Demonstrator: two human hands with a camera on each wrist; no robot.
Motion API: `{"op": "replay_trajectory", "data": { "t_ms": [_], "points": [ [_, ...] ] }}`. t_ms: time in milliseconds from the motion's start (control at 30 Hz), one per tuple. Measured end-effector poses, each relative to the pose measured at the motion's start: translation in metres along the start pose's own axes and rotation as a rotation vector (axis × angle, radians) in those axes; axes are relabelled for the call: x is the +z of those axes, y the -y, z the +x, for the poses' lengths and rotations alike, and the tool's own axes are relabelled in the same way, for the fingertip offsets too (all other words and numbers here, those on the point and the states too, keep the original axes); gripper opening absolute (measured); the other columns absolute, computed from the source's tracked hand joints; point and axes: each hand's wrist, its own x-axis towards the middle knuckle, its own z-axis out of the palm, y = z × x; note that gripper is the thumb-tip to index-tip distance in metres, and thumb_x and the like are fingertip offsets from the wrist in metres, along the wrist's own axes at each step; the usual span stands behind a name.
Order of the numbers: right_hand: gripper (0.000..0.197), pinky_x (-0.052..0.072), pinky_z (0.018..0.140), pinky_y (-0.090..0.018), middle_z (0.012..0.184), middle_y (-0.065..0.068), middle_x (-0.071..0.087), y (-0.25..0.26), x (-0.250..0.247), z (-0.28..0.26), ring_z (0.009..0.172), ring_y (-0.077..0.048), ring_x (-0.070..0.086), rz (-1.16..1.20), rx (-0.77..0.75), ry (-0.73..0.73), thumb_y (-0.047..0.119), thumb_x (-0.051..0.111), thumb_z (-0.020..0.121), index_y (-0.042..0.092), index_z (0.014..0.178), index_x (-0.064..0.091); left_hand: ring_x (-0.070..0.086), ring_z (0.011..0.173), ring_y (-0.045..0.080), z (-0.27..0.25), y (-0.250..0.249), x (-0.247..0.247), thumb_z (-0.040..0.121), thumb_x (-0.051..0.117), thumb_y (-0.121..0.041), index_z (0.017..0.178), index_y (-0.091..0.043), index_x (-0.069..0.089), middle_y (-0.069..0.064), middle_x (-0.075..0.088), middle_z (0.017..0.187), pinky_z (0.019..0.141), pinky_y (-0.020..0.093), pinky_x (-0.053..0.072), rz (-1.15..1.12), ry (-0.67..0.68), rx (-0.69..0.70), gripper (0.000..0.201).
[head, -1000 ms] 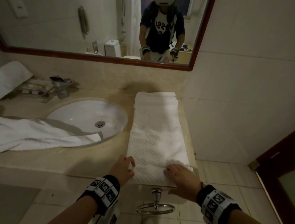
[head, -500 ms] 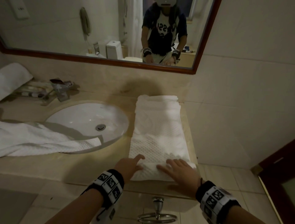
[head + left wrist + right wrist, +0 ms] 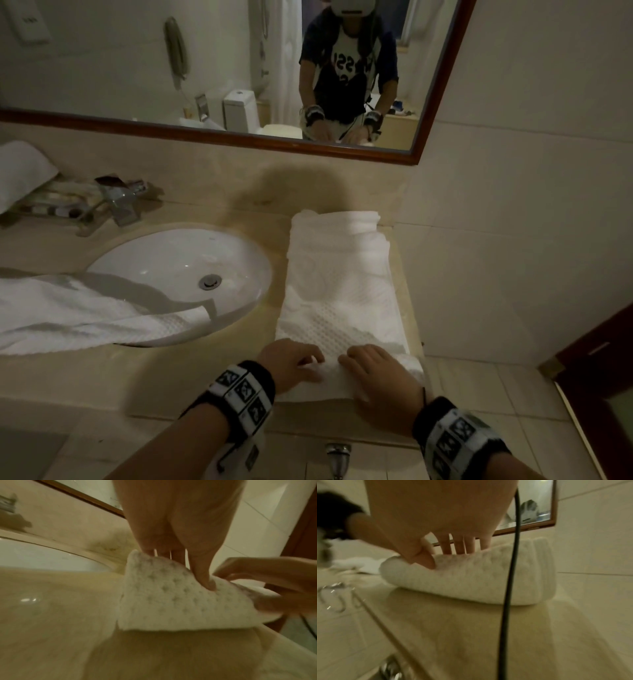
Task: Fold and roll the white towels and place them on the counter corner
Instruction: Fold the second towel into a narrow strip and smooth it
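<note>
A long folded white towel (image 3: pixel 339 291) lies on the beige counter (image 3: pixel 85 377), right of the sink, reaching from the front edge to the back wall. Its near end is turned over into a short roll (image 3: pixel 330 375). My left hand (image 3: pixel 294 359) grips the roll's left part; in the left wrist view its fingers (image 3: pixel 163 554) hook over the towel (image 3: pixel 171 601) with the thumb pressed on the near side. My right hand (image 3: pixel 376 373) holds the right part. In the right wrist view, that hand (image 3: pixel 445 557) has fingers over the roll (image 3: pixel 471 581) and thumb in front.
A second white towel (image 3: pixel 68 318) drapes from the left over the sink (image 3: pixel 171 260) rim. Behind the sink stand a faucet (image 3: pixel 120 202) and a toiletry tray. The tiled wall (image 3: pixel 513 240) bounds the counter on the right. A towel ring (image 3: pixel 337 459) hangs below the front edge.
Both hands went from lying with fingers stretched over the towel's near edge to curling round it. The near end is now turned over into a small roll.
</note>
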Motion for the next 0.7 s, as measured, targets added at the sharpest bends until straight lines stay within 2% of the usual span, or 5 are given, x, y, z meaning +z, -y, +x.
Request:
{"op": "replay_trajectory", "data": {
  "t_ms": [167, 267, 433, 567, 700],
  "points": [
    [0.065, 0.054, 0.069, -0.019, 0.086, 0.009, 0.065, -0.005, 0.009, 0.005, 0.072, -0.007, 0.063, -0.067, -0.023, -0.018, 0.044, 0.077, 0.05, 0.019, 0.107, 0.057, 0.06, 0.102, 0.013, 0.019, -0.003, -0.004, 0.088, 0.055, -0.041, 0.118, -0.028, 0.059, -0.003, 0.066, 0.111, 0.09, 0.023, 0.04, 0.19, -0.128, 0.079, 0.033],
    [0.046, 0.047, 0.084, -0.024, 0.108, -0.002, 0.062, -0.009, -0.009, 0.019, 0.099, -0.019, 0.06, 0.181, 0.089, 0.035, 0.024, 0.069, 0.074, 0.017, 0.118, 0.059, 0.065, 0.071, 0.003, 0.01, -0.003, 0.004, 0.074, 0.043, -0.057, 0.102, -0.033, 0.059, -0.015, 0.069, 0.084, 0.075, 0.014, 0.04, 0.333, -0.202, 0.183, 0.04],
    [0.042, 0.04, 0.086, -0.025, 0.117, -0.01, 0.064, -0.019, -0.025, 0.044, 0.11, -0.026, 0.055, 0.448, 0.28, 0.182, 0.022, 0.054, 0.079, 0.014, 0.119, 0.062, 0.068, 0.095, 0.005, 0.007, 0.023, 0.036, 0.066, 0.051, -0.043, 0.122, -0.022, 0.043, -0.011, 0.07, 0.108, 0.081, 0.024, 0.055, 0.54, -0.181, 0.175, 0.059],
    [0.067, 0.041, 0.103, -0.043, 0.125, -0.005, 0.056, -0.028, -0.008, 0.026, 0.113, -0.025, 0.052, 0.093, 0.138, 0.073, 0.045, 0.044, 0.078, 0.022, 0.141, 0.036, 0.06, 0.11, 0.003, 0.025, 0.02, 0.011, 0.071, 0.06, -0.061, 0.133, -0.023, 0.037, -0.012, 0.061, 0.126, 0.093, 0.018, 0.045, 0.429, 0.001, 0.123, 0.076],
    [0.085, 0.053, 0.087, -0.049, 0.114, -0.002, 0.06, -0.038, 0.012, 0.002, 0.103, -0.023, 0.05, -0.098, 0.13, 0.095, 0.056, 0.041, 0.067, 0.028, 0.146, 0.026, 0.026, 0.14, 0.015, 0.047, 0.013, -0.013, 0.09, 0.053, -0.044, 0.146, -0.029, 0.024, -0.006, 0.026, 0.154, 0.113, 0.028, 0.021, 0.178, 0.169, 0.079, 0.065]
  ]
}}
